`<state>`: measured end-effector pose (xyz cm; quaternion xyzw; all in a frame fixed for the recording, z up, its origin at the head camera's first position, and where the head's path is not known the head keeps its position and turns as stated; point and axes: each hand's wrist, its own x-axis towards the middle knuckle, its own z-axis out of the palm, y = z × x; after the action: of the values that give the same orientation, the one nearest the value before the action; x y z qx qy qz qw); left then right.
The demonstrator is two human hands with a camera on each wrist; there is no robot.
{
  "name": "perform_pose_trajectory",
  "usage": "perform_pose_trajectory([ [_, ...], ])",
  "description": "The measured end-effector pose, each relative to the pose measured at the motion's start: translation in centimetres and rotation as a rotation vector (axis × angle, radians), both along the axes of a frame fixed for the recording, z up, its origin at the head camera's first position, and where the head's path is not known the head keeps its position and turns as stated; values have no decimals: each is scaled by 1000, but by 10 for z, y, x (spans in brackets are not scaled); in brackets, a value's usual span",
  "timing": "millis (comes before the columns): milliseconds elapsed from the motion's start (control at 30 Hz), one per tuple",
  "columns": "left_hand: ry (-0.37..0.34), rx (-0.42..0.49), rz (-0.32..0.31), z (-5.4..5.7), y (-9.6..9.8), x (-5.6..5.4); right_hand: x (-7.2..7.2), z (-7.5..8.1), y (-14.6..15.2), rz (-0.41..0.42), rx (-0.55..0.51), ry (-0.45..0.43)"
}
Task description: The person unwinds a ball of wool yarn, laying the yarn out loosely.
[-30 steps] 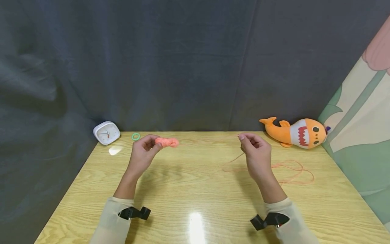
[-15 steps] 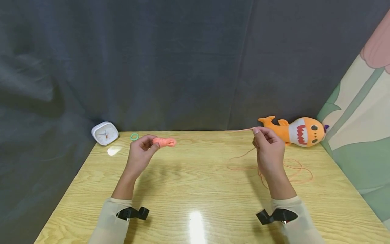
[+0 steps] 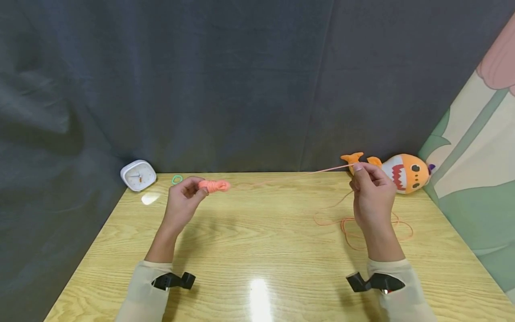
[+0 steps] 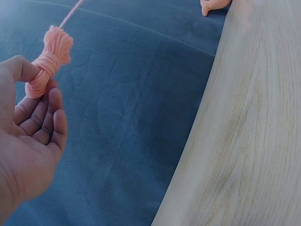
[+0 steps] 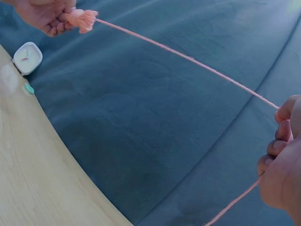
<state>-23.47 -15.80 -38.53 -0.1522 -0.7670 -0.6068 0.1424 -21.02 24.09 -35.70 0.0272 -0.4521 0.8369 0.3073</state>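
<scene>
A small bundle of coral-pink yarn [image 3: 214, 185] is pinched between the thumb and fingers of my left hand [image 3: 183, 201], raised above the table. In the left wrist view, wraps circle the middle of the yarn bundle [image 4: 47, 63] and a strand leaves its far end. That strand [image 5: 188, 57] runs taut across to my right hand [image 3: 372, 192], which pinches it between thumb and fingers. Below the right hand, the yarn's loose tail [image 3: 350, 239] hangs down and lies in loops on the table, partly hidden behind the wrist.
A white clock [image 3: 138, 175] stands at the table's back left, with a green ring [image 3: 177, 179] beside it. An orange plush shark [image 3: 406, 173] lies at the back right, partly behind my right hand. A dark curtain [image 3: 241, 89] hangs behind the wooden table [image 3: 261, 250].
My right hand has moved right, away from the left hand, drawing the strand out longer and taut. The left hand has shifted only slightly left, still pinching the bundle.
</scene>
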Motion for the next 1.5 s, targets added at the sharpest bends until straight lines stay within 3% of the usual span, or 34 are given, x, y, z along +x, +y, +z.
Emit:
perform_pose_trajectory([
  [333, 24, 4, -18, -1, -1, 0, 1, 4, 15, -37, -43, 16],
  [933, -2, 78, 49, 3, -5, 2, 5, 8, 30, -93, -89, -2],
  [1133, 9, 64, 89, 4, -6, 1, 5, 9, 36, -114, -123, 16],
  [1500, -19, 52, 79, 4, -5, 1, 7, 12, 49, -134, -190, 64],
])
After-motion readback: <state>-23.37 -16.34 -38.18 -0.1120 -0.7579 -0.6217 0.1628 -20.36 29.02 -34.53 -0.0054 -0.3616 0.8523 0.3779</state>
